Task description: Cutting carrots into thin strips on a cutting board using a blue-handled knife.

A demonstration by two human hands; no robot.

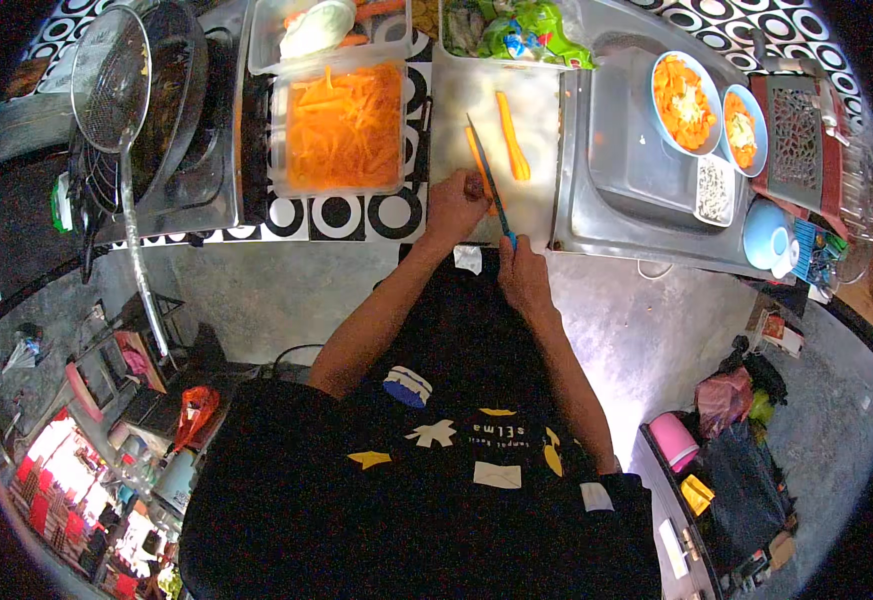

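My right hand point(526, 274) is wrapped around the blue handle of a kitchen knife point(483, 161), its dark blade pointing away from me. The blade lies along a slim carrot piece point(471, 139) on a pale cutting board point(451, 97). With curled fingers, my left hand point(457, 206) holds that carrot piece near its lower end, just left of the blade. To the right of the knife, another long carrot piece point(513, 142) lies lengthwise on the board. My left fingers hide part of the held piece.
Left of the board sits a plastic container of shredded carrot point(345, 127). Behind are a container with a pale green vegetable point(320, 26) and one with bagged greens point(515, 34). A steel sink point(579, 225) adjoins on the right, with bowls of carrot pieces point(685, 105). A wire strainer point(110, 82) stands left.
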